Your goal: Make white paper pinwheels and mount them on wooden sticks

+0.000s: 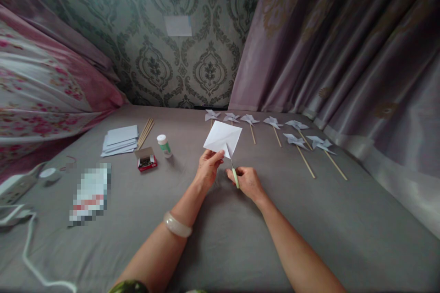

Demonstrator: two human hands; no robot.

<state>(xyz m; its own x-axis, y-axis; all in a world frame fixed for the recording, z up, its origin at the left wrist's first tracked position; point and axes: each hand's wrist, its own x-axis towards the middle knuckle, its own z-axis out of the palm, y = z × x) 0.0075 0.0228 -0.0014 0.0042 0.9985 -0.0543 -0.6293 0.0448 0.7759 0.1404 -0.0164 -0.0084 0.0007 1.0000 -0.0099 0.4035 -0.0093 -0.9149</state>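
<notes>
The left hand (209, 167) grips a white paper (222, 136) by its lower edge, and the right hand (248, 183) grasps green-handled scissors (235, 174), their blades at the paper's near corner, just above and between the hands. Left of the left hand lie a paper stack (120, 139), sticks (146, 132), an open red box (147, 163) and an upright bottle (164, 146); beyond and right of the right hand lie pinwheels (273, 122).

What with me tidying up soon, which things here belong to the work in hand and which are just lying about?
Likely in the work:
paper square, in the left hand
scissors, in the right hand
paper stack
wooden sticks
small red box
paper pinwheels
white-capped bottle, perhaps

Probably just lying about:
power strip
white cable
blurred packet
</notes>
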